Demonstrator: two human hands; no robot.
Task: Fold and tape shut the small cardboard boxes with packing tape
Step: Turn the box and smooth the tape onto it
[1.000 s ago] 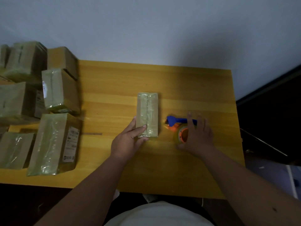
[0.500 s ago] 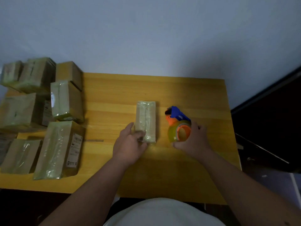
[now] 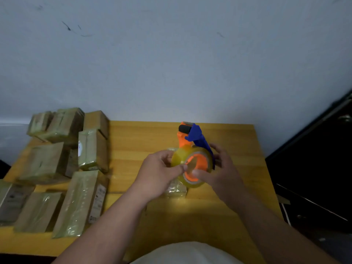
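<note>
An orange and blue tape dispenser with a yellowish tape roll is lifted above the yellow table. My right hand grips the roll and dispenser from the right, thumb on the orange core. My left hand pinches at the roll's left edge with curled fingers. Beneath both hands lies the small taped cardboard box, mostly hidden, only its near end showing.
Several taped cardboard boxes are piled along the table's left side, some flat, some stacked. A grey wall stands behind the table. A dark cabinet is at the right.
My right hand has lifted the tape dispenser off the table and up over the box. My left hand has left the box and now pinches the roll. The camera has tilted upward.
</note>
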